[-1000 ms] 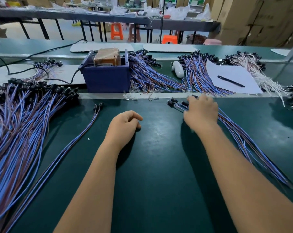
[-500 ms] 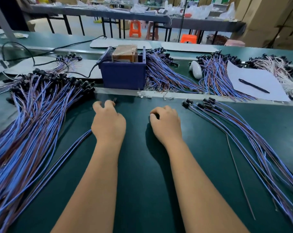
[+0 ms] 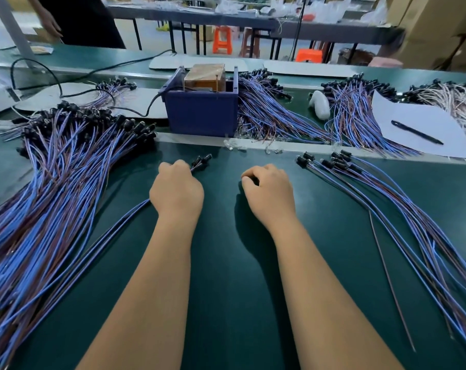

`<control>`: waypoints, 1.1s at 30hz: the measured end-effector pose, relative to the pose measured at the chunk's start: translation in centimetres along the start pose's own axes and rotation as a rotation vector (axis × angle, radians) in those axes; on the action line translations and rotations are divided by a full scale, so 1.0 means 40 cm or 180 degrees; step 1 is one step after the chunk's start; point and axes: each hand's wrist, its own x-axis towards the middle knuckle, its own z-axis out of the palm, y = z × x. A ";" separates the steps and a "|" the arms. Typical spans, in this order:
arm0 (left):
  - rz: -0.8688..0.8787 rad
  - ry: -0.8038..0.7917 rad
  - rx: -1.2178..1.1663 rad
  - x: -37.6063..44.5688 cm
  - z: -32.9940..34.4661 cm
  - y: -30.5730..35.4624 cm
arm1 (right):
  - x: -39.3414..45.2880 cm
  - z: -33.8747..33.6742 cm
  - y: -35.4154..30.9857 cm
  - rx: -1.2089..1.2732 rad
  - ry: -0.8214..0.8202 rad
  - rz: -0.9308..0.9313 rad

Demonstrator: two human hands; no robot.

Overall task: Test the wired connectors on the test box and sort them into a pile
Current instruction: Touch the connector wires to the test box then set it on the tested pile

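Note:
My left hand (image 3: 176,192) grips a small bundle of blue-and-brown wired connectors (image 3: 201,161). Its black plugs stick out past my fingers and its wires trail back to the lower left. My right hand (image 3: 269,194) rests on the green belt with its fingers curled; no wire shows in it. To the right lies a loose fan of wired connectors (image 3: 330,162). A big pile of them (image 3: 66,156) covers the left side. The blue test box (image 3: 201,113) stands behind my hands, with a brown block inside.
More wire bundles (image 3: 269,113) lie behind the metal rail beside the box. A white sheet (image 3: 424,129) with a black pen (image 3: 416,132) lies at the right. One thin brown wire (image 3: 389,276) lies alone on the belt. A person stands at the far left.
My right hand left the right-hand bundle and came to the middle of the belt with its fingers curled. My left hand moved forward and took hold of the small bundle.

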 end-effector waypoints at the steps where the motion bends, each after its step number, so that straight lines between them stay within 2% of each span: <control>1: -0.0012 0.0013 -0.0046 0.001 0.000 -0.001 | 0.000 0.000 0.000 0.0005 -0.0001 0.0002; 10: -0.0142 0.0267 -0.0458 0.013 -0.002 -0.007 | 0.002 0.001 -0.002 0.0050 0.0024 0.0031; 15: -0.0225 0.0396 -0.0979 0.019 -0.011 -0.007 | 0.000 -0.001 -0.004 0.0054 0.0003 0.0046; 20: 0.0028 0.0718 -0.0957 0.034 -0.013 -0.037 | 0.001 0.001 -0.002 0.0084 0.0008 0.0070; 30: -0.0144 0.0839 -0.1344 0.045 -0.019 -0.042 | 0.005 0.007 0.004 0.0077 0.0039 0.0045; 33: 0.0157 0.1039 -0.1928 0.044 -0.025 -0.026 | -0.002 0.003 -0.005 0.0640 0.0152 -0.0026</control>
